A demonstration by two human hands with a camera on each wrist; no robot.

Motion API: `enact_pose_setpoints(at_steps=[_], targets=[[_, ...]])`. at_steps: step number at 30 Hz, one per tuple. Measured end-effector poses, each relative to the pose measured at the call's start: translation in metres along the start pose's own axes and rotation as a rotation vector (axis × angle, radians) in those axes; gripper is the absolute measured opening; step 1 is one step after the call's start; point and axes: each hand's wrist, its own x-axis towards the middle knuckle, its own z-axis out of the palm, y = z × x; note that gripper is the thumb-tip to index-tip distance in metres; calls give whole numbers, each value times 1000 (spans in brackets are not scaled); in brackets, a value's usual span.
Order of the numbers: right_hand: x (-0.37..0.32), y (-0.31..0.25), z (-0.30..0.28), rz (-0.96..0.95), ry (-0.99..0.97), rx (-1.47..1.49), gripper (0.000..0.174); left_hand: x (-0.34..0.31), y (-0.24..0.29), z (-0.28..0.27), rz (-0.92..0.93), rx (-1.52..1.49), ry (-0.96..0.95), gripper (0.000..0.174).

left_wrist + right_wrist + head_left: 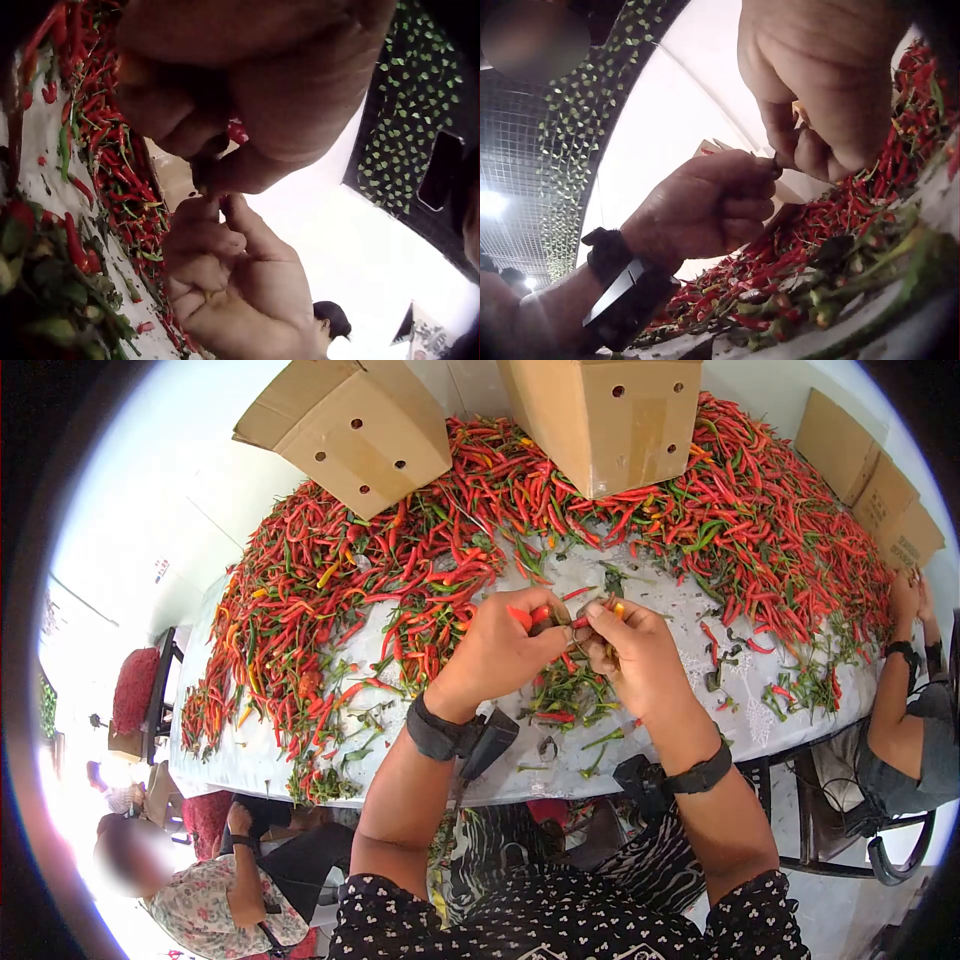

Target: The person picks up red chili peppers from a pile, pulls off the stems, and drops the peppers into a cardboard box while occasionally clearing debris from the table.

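Observation:
Both hands meet at the fingertips over the near middle of the table. My left hand (500, 650) grips red chilies (520, 618), whose red ends show by its curled fingers. Opposite it, my right hand (640, 660) pinches a chili at the fingertips, and a yellow-orange chili (619, 610) shows by its thumb. In the left wrist view a bit of red (237, 131) peeks out from the left hand; the rest is hidden by the fingers. Below the hands lies a small heap of green stems (580, 695) with a few red chilies.
A large pile of red chilies (790, 530) curves round the back and sides of the white-covered table (690, 622). Two cardboard boxes (365, 445) (640, 430) stand in it at the back. Another person's hands (908, 600) are at the right edge; a seated person (220, 880) is at lower left.

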Motion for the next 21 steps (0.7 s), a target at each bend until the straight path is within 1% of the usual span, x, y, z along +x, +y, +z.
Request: enact_pose_setpoints(at_steps=[1,2,4,7,9,11,13,14,15,16,17,18,19,20,21], targets=[[0,-1,-1,63,-12,50,15,0,-1,0,-1,0,-1,3],[1,0,-2,63,-12,50,15,0,-2,-1,3,-55,-26,3],[2,1,-5,148,-2,158,17,0,-1,-1,8,-110,-51,2],[1,-2,-5,198,-30,235,19,-1,3,-1,11,-160,-85,3],[1,0,-6,203,-49,274,20,0,-1,-1,90,-149,-85,2],[2,3,-12,211,-62,316,22,-1,2,-6,51,-104,-93,4],[9,1,-25,200,-55,464,22,-2,0,-12,12,-59,-103,6],[10,-1,-29,160,-39,472,20,-1,-2,-15,36,196,-63,8],[9,-4,-27,161,-38,472,20,1,-5,-16,60,452,-21,11],[7,-9,-24,135,8,419,18,2,-11,-16,59,451,-20,11],[6,-13,-20,109,52,365,15,4,-19,-15,113,489,-44,12],[4,-14,-17,111,52,365,15,4,-22,-13,165,526,-69,14],[3,-14,-13,115,66,281,14,5,-23,-11,164,525,-70,14],[2,-15,-11,116,80,196,13,7,-23,-7,210,625,-134,16],[3,-14,-12,116,80,196,13,8,-23,-3,255,723,-199,17]])
